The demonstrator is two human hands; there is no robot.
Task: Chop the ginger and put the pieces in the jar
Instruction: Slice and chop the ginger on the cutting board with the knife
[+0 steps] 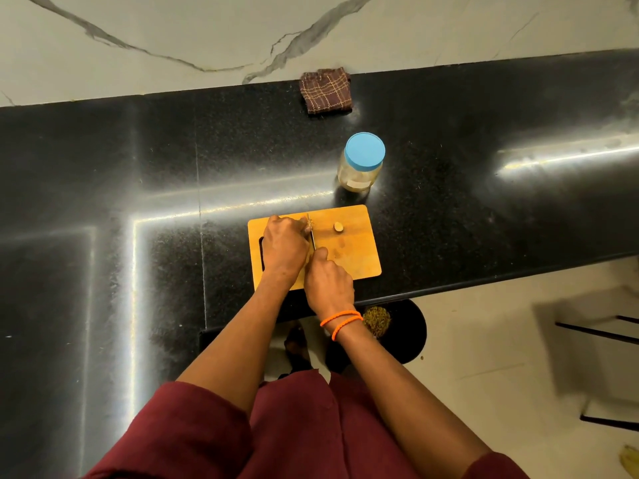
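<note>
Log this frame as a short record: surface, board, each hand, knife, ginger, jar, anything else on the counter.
surface: black counter
board: wooden board at the counter's near edge
left hand: left hand on the board, fingers curled over ginger at the blade; that ginger is mostly hidden
right hand: right hand grips the knife handle
knife: knife, blade down beside the left fingertips
ginger: one cut piece lies apart, right of the blade
jar: jar behind the board, blue lid on
other: folded checked cloth by the wall
</note>
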